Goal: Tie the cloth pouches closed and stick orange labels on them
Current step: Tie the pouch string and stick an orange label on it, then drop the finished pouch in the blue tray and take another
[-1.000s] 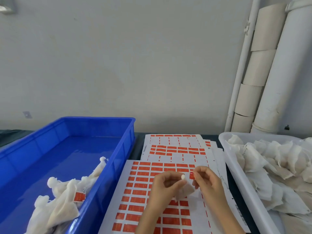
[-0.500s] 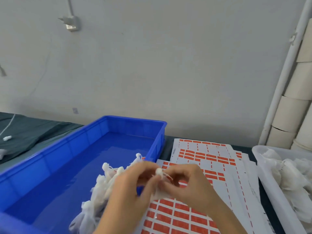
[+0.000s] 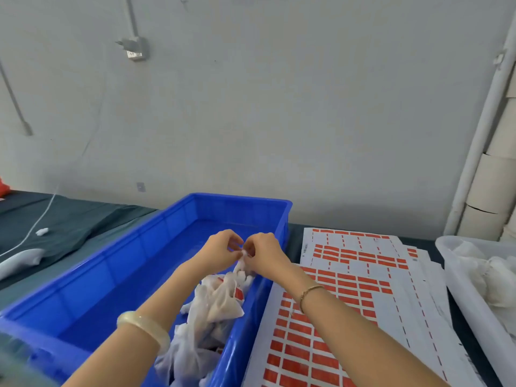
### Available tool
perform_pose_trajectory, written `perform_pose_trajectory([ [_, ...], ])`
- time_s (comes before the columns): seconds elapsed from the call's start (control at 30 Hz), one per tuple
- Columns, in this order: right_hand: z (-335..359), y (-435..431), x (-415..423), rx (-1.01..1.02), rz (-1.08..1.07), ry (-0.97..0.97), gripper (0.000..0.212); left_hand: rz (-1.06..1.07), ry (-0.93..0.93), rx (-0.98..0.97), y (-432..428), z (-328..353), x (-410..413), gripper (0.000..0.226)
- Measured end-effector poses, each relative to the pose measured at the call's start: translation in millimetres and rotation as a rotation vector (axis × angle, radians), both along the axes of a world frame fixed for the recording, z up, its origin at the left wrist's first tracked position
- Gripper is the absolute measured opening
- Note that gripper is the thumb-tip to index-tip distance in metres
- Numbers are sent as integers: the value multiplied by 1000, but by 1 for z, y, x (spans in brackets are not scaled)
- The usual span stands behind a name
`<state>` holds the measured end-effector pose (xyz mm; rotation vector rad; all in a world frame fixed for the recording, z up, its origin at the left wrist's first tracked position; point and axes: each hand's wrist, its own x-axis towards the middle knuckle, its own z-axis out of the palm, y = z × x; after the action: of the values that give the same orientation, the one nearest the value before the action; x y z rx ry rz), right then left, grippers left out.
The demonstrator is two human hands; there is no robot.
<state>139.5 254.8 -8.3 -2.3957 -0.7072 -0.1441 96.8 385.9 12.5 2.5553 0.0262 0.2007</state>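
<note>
Both of my hands meet above the blue bin. My left hand and my right hand pinch the top of a small white cloth pouch, which hangs between them. Below it, a heap of tied white pouches lies along the bin's right wall; some show orange labels. Sheets of orange labels lie on the table to the right of the bin. How the pouch's string sits between my fingers is hidden.
A white bin with loose white pouches stands at the far right. Cardboard rolls lean in the right corner. A dark cloth and a white cable lie on the table to the left.
My hands carried the pouch left and away from the label sheets to above the blue bin. The camera view also swung left.
</note>
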Motion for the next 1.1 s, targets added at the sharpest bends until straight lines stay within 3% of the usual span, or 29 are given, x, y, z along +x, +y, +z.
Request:
perform_pose_trajectory([
  [0.1,-4,-11,-13,69,17,-32,18,11,-22,-54,-9,-4,-6,21],
  [0.27,7,-63,-57,406,-58,-28,35,-4,-288,-143,-76,18,-23,14],
  [0.4,8,-141,-104,701,-189,-50,42,-193,-351,-234,-168,34,-42,15],
  [0.5,8,-213,-142,738,-300,-61,42,-395,-307,-275,-235,32,-56,12],
  [0.67,7,-324,-187,557,-532,-73,32,-677,-186,-292,-324,4,-71,13],
  [0.8,4,-406,-200,271,-729,-38,21,-802,-45,-238,-382,-18,-73,25],
  [0.97,6,-477,-211,-168,-796,300,13,-1040,133,66,-440,-35,-80,44],
  [1.1,-8,-486,-208,-328,-732,475,15,-1043,274,394,-468,-45,-78,60],
])
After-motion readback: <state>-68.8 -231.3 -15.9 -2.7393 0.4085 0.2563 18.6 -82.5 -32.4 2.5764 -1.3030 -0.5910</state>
